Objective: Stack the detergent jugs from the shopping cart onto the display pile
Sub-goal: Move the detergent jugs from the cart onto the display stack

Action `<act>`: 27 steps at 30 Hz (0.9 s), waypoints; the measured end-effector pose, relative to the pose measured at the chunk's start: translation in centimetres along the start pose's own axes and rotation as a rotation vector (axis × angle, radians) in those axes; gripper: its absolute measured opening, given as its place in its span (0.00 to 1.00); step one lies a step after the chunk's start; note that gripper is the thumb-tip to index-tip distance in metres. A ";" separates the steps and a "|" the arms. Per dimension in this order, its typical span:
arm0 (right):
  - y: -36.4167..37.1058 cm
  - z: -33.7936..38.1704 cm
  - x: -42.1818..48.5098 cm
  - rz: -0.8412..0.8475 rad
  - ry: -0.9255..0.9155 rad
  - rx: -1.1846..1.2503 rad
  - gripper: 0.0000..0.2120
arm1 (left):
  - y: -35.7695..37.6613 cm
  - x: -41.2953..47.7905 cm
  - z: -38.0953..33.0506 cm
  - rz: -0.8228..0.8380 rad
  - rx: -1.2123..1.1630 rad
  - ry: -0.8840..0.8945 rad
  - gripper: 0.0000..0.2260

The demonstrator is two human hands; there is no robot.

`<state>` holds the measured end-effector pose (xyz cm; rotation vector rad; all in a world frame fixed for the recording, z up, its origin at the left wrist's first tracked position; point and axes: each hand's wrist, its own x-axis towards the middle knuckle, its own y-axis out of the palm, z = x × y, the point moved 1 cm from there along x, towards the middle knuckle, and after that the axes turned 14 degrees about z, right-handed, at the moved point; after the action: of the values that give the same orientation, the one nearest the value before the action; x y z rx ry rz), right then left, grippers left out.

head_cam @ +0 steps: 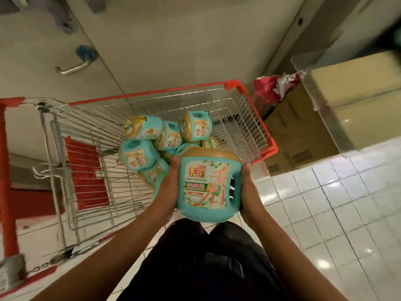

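While you hold the jug [209, 183] with a hand on each side, it hangs in the air just above the near edge of the cart [152, 94], over your legs, and nothing is under it. In the head view, your left hand [168, 187] is pressed flat on the jug's left side with the fingers curled up toward the gold cap, and your right hand [249, 187] is wrapped on the right side next to the handle hole. Both hands are partly open and squeeze the jug between them; no finger goes through the handle. That is where the trouble could come from. The jug looks big and full, so it is likely heavy, and its sides are smooth, so it could slide down out of your palms and fall on the tile floor [325, 203] or on your feet. Hooking your fingers in the handle should be safer. The other jugs [152, 137] lie tipped on top of each other in the cart, and they might roll or clatter if you bump it. The display pile is not in this view, so you will have to turn with the load, and a fast swing could knock the jug on the red rim.
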<state>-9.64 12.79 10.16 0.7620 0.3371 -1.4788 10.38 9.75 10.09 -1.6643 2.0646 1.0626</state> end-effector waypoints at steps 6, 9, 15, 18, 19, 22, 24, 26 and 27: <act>-10.9 -1.2 -6.0 -0.144 -0.072 0.099 0.36 | 11.5 2.4 3.1 0.117 0.221 -0.094 0.26; -16.7 -1.4 -8.7 -0.175 -0.082 0.144 0.34 | 17.6 3.1 5.0 0.216 0.304 -0.122 0.24; -29.1 -1.0 -13.3 -0.256 -0.121 0.172 0.38 | 29.7 5.0 9.4 0.370 0.385 -0.142 0.30; -34.0 -0.6 -14.7 -0.244 -0.144 0.168 0.37 | 34.8 6.0 11.0 0.438 0.421 -0.144 0.25; -35.5 -0.4 -15.2 -0.249 -0.153 0.170 0.37 | 36.5 6.3 11.4 0.429 0.437 -0.147 0.26; -39.3 0.2 -15.6 -0.277 -0.174 0.195 0.38 | 40.5 7.5 12.0 0.421 0.466 -0.164 0.31; -41.4 1.0 -15.6 -0.283 -0.189 0.206 0.38 | 42.8 8.6 11.9 0.429 0.509 -0.164 0.32; -43.3 2.2 -15.4 -0.300 -0.190 0.232 0.38 | 45.0 9.9 11.7 0.441 0.547 -0.167 0.32; -44.3 2.8 -15.2 -0.305 -0.188 0.247 0.37 | 46.1 10.6 11.6 0.448 0.556 -0.163 0.32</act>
<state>-54.58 26.20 10.79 0.7821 0.1311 -1.8899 -38.10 13.06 12.22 -0.8473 2.3845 0.6110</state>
